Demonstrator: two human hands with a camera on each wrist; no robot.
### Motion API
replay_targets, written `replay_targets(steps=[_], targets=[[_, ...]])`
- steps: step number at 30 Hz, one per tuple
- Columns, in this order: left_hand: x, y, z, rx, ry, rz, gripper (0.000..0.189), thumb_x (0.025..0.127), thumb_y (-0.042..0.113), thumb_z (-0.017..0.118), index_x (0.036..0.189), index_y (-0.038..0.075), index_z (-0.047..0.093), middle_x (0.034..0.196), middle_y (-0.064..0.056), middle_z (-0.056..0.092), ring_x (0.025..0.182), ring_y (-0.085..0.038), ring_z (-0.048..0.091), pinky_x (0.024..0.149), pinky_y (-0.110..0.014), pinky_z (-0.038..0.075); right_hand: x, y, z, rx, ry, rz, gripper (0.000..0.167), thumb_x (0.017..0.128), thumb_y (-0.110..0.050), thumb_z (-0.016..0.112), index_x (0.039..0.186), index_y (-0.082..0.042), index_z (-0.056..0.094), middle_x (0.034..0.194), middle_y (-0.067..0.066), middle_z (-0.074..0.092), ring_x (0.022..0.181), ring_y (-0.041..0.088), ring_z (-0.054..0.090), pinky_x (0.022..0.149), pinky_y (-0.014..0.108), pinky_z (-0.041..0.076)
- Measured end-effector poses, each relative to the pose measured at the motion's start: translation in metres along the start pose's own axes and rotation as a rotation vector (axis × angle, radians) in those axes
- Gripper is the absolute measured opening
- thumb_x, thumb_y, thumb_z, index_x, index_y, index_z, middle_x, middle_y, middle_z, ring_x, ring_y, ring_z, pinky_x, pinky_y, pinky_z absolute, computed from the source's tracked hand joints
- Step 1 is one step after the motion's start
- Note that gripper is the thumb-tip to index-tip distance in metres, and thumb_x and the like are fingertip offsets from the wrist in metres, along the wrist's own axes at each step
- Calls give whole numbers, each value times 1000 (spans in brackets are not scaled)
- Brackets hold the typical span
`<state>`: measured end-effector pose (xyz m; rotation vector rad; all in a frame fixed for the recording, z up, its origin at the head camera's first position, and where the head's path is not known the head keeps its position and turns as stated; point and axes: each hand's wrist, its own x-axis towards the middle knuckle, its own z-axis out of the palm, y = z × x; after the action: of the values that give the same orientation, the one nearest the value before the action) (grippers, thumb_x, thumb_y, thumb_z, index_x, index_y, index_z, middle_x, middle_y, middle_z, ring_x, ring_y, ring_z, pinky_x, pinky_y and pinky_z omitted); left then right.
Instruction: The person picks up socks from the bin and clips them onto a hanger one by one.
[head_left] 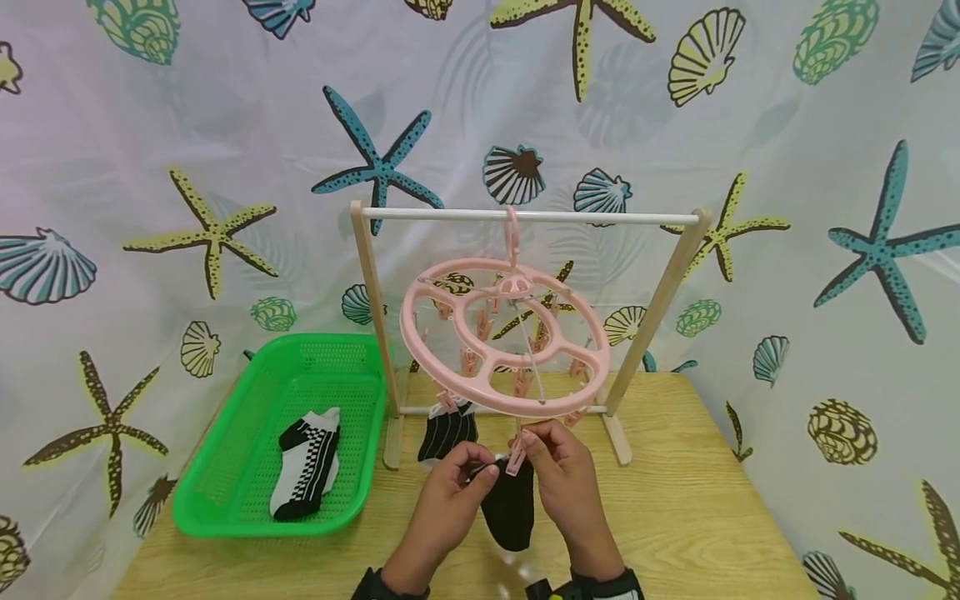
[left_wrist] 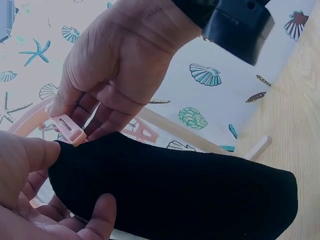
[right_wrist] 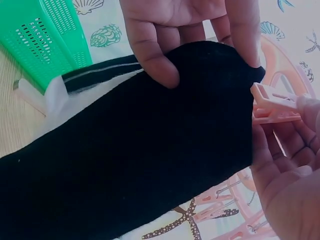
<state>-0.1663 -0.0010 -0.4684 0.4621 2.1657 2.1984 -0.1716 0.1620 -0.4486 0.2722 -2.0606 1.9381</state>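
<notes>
A black sock (head_left: 510,507) hangs below the front rim of a pink round clip hanger (head_left: 420,350). My left hand (head_left: 455,492) pinches the sock's top edge between thumb and fingers; more of this hand shows in the left wrist view. With thumb and fingers, my right hand (head_left: 558,479) holds a pink clothespin (right_wrist: 275,100) by its handle end. The clothespin's tip is right at the sock's upper edge in the right wrist view. Behind my left hand, a black sock with white lines (head_left: 450,433) hangs from the hanger.
The hanger hooks over the white bar (head_left: 435,214) of a wooden stand (head_left: 652,308), with several other clothespins around it. At the left, a green basket (head_left: 198,500) holds black-and-white checkered socks (head_left: 307,467). A wooden table (head_left: 675,500) lies beneath; a shell-patterned sheet (head_left: 270,125) forms the backdrop.
</notes>
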Motion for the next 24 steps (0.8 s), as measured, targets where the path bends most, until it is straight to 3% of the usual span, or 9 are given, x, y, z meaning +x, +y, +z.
replay_targets(steps=[5,14,24], targets=[[0,1,0,-13,-16,3,10,96,9,64,103,2,62,109,-13,61,102,-22,62,79,-29,49,0,2,-1,14,-20,-7,18,101,-11,58,94,5,62,84,17,67,74,19,66,78,30,54],[2,4,2,-52,17,6,11,96,7,65,102,-1,62,106,-14,62,97,-19,63,82,-29,51,0,4,-1,-22,-38,-14,17,101,-9,57,98,5,65,87,15,68,79,16,66,76,30,55],[1,3,1,-52,9,-50,13,96,8,65,105,-2,62,112,-15,59,95,-27,65,82,-28,50,-2,3,-3,-38,-65,77,27,102,-14,56,121,6,63,99,15,67,87,16,66,78,31,55]])
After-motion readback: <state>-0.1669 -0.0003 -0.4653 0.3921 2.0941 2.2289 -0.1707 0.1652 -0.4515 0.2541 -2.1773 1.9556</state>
